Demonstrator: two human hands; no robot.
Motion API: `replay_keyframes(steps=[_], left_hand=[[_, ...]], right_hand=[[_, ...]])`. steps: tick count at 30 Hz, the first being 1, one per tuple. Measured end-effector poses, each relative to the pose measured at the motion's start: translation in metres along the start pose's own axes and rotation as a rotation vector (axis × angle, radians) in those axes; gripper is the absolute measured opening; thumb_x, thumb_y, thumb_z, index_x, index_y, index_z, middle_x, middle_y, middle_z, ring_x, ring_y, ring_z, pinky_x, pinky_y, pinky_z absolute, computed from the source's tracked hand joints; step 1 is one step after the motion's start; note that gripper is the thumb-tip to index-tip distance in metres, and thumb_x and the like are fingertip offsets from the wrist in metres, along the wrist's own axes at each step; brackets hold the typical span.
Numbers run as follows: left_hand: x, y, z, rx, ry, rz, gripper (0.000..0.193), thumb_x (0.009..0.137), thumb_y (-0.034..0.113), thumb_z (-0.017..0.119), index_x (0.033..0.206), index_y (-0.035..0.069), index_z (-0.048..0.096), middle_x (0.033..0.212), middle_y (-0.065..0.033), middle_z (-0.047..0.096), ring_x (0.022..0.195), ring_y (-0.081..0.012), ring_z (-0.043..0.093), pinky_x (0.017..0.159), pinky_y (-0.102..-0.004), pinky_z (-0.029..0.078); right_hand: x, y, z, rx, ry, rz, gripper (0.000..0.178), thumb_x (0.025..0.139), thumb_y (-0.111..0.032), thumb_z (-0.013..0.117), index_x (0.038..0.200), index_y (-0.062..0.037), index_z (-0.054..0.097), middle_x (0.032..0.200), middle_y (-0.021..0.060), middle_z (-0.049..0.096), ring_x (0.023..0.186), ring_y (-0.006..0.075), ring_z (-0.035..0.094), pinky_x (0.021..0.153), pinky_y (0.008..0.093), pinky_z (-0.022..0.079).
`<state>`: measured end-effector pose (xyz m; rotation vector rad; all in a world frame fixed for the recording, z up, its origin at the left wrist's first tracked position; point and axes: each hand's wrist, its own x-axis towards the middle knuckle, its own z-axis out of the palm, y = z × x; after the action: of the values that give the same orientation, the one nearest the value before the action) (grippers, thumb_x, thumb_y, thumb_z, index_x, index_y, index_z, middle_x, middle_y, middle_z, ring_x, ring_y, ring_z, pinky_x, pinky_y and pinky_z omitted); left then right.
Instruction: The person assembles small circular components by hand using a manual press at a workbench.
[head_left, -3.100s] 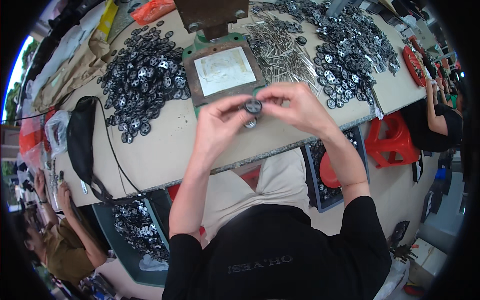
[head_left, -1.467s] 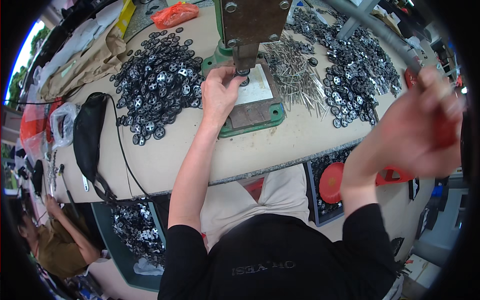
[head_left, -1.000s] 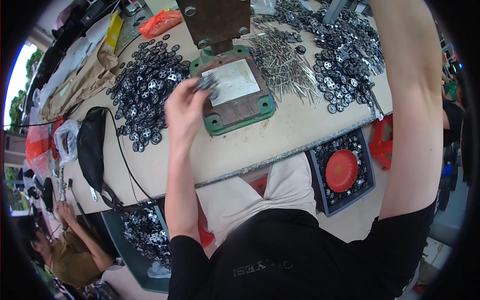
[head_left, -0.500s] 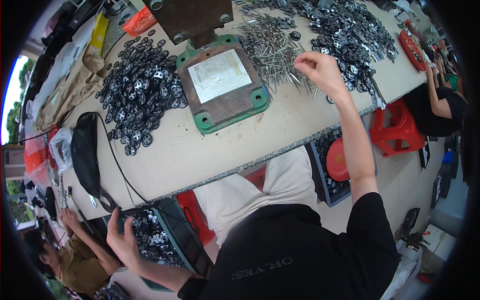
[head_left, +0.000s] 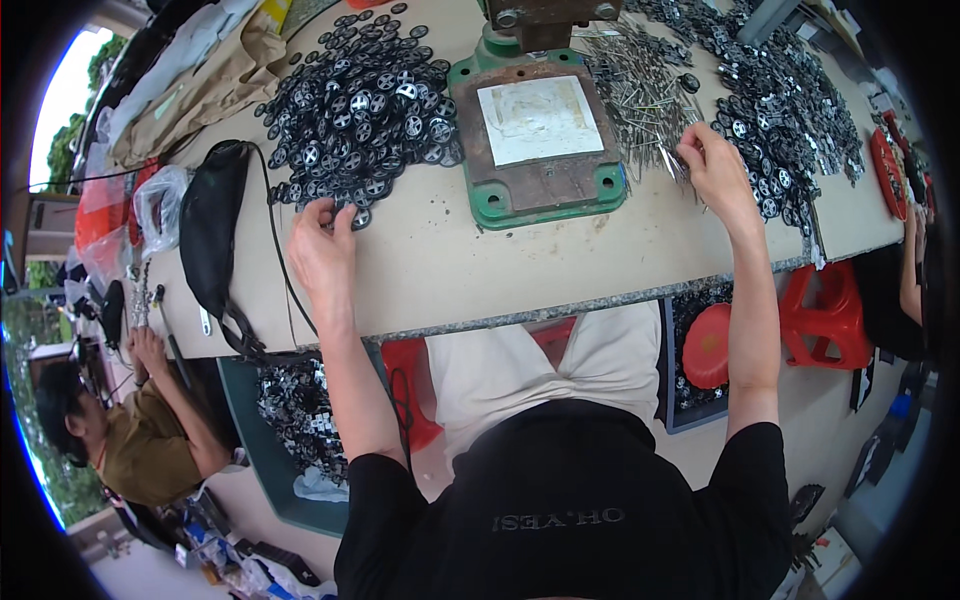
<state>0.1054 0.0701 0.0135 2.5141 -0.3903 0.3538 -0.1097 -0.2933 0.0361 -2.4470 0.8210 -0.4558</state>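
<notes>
While the left hand (head_left: pixel 322 255) is at the near edge of a heap of small black wheels (head_left: pixel 355 120), its thumb and fingers curl toward each other, but it is too small to tell if that grip has a wheel in it. The right hand (head_left: pixel 718 180) bends down at the near side of a messy pile of thin metal pins (head_left: pixel 640 105). Its fingertips are close together, and one cannot tell if that grip pinches a pin. The pins lie crossed over each other, so pulling one could drag others along, and a sharp end might poke a finger. The wheels are piled up loosely, so a bump from the left hand could make some slide away. A thin black cord (head_left: pixel 271 215) runs close by that hand and could catch on the wrist if the arm swings left. Between the hands sits a press with a green base (head_left: pixel 545 210) and a white pad (head_left: pixel 540 125). If a hand were under its heavy block (head_left: pixel 545 38) when it came down, fingers could get squashed. Farther right on the table (head_left: pixel 450 280) lie more black wheels (head_left: pixel 775 185).
</notes>
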Motion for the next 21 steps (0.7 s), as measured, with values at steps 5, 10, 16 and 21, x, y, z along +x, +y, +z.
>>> replay_keyframes(steps=[5,10,16,21], left_hand=[[0.005,-0.001,0.005,-0.039,-0.009,-0.006,0.024,0.074,0.014,0.069,0.094,0.001,0.066,0.073,-0.011,0.061,0.058,-0.0199,0.057,0.056,-0.0313,0.045],[0.002,0.001,0.002,-0.24,0.118,0.141,0.015,0.079,0.009,0.065,0.09,-0.001,0.067,0.076,-0.0103,0.062,0.061,-0.017,0.059,0.058,-0.027,0.046],[-0.038,0.04,0.003,-1.131,-0.218,-0.203,0.02,0.086,0.004,0.057,0.103,-0.006,0.06,0.09,-0.0119,0.064,0.076,-0.0196,0.064,0.067,-0.024,0.052],[-0.073,0.084,0.031,-1.584,-0.824,-0.473,0.026,0.089,0.005,0.052,0.112,-0.006,0.054,0.098,-0.0146,0.062,0.089,-0.0246,0.063,0.078,-0.0293,0.054]], right_hand=[[0.002,0.006,0.005,-0.065,-0.086,-0.052,0.009,0.079,-0.007,0.056,0.08,0.002,0.055,0.075,0.0172,0.059,0.071,0.0341,0.057,0.065,0.0393,0.043],[0.003,0.011,0.006,-0.061,0.023,-0.077,0.008,0.08,-0.007,0.054,0.08,0.0017,0.054,0.078,0.0173,0.059,0.077,0.0359,0.057,0.067,0.0396,0.043],[0.001,0.007,0.007,-0.007,-0.133,-0.006,0.008,0.079,-0.007,0.053,0.081,-0.0001,0.056,0.083,0.0173,0.06,0.079,0.0352,0.057,0.07,0.0416,0.043],[0.0,0.011,0.007,-0.124,-0.103,-0.02,0.011,0.081,-0.01,0.053,0.082,-0.0001,0.057,0.084,0.0171,0.061,0.081,0.0353,0.059,0.071,0.0423,0.044]])
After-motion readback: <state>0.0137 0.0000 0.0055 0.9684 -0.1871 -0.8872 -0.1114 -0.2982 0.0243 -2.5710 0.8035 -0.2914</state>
